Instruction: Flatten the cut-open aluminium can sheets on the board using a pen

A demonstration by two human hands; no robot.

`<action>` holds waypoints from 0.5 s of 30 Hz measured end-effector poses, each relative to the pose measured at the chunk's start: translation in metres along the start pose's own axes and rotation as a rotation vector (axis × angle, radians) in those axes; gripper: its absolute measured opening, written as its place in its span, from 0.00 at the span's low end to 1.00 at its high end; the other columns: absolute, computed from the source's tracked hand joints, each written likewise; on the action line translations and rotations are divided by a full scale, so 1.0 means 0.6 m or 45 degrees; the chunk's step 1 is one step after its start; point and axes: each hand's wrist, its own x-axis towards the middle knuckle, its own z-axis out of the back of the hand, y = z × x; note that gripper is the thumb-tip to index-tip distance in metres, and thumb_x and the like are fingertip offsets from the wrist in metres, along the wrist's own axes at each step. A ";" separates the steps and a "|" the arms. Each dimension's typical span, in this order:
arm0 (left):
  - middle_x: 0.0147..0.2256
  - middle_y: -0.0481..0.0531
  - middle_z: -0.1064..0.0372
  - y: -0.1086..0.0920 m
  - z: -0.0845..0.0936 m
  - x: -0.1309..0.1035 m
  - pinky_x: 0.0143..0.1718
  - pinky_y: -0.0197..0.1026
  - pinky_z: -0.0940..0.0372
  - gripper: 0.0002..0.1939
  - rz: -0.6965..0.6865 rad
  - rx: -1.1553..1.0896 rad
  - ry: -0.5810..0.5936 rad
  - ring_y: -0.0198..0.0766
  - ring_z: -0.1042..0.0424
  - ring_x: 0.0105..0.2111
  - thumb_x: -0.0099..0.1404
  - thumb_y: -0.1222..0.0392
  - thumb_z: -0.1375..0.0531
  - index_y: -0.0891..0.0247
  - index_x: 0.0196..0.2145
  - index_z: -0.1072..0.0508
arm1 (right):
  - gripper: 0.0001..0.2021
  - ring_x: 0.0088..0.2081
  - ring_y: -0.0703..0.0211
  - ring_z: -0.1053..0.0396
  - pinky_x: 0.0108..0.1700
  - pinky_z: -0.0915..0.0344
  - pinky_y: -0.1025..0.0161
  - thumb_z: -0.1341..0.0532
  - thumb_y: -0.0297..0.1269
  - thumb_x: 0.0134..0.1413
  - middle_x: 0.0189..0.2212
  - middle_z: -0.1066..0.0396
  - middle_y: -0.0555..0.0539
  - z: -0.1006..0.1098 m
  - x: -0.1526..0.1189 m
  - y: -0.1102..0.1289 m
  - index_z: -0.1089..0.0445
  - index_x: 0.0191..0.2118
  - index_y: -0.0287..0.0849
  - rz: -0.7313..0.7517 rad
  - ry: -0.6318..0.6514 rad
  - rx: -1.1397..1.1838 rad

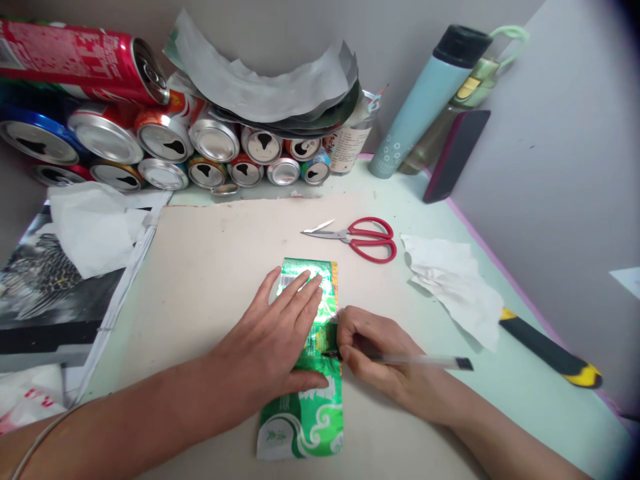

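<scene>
A flattened green sheet, printed like a drink can (320,427), lies lengthwise on a beige board (200,267). My left hand (280,333) rests flat over its middle, fingers spread, pressing it from the left side. My right hand (375,347) is closed around a clear pen with a black cap end (425,361). The pen's tip end is at the sheet's right part, just beside my left hand; the exact contact is hard to see. Beyond the sheet lie scissors with red handles (370,241), their blades pointing left.
Stacked drink cans (210,140) line the back left, with curved metal sheets (270,87) on top. A blue bottle (425,100) and a dark phone-like slab (455,157) lean at the back right. Crumpled tissue (455,280) and a yellow-black handled tool (550,350) lie right. Papers (45,293) lie left.
</scene>
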 end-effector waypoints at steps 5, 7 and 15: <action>0.68 0.70 0.44 0.000 0.000 0.001 0.69 0.60 0.70 0.54 -0.017 -0.001 0.001 0.57 0.49 0.71 0.61 0.27 0.38 0.76 0.66 0.43 | 0.09 0.29 0.61 0.45 0.31 0.46 0.63 0.44 0.29 0.61 0.28 0.41 0.53 0.002 0.002 0.002 0.44 0.30 0.45 -0.007 0.022 0.003; 0.68 0.70 0.44 0.000 0.000 0.001 0.69 0.60 0.70 0.54 -0.027 -0.001 -0.002 0.58 0.49 0.70 0.61 0.27 0.37 0.77 0.66 0.43 | 0.10 0.29 0.61 0.45 0.31 0.46 0.62 0.44 0.30 0.61 0.28 0.41 0.52 0.003 0.002 0.003 0.44 0.29 0.45 -0.010 0.036 0.008; 0.68 0.70 0.43 0.001 0.001 0.000 0.69 0.61 0.70 0.55 -0.020 0.003 -0.005 0.58 0.49 0.70 0.61 0.26 0.38 0.78 0.66 0.43 | 0.10 0.29 0.61 0.45 0.31 0.46 0.63 0.44 0.29 0.61 0.28 0.40 0.52 0.006 0.002 0.002 0.45 0.29 0.45 -0.027 0.061 0.009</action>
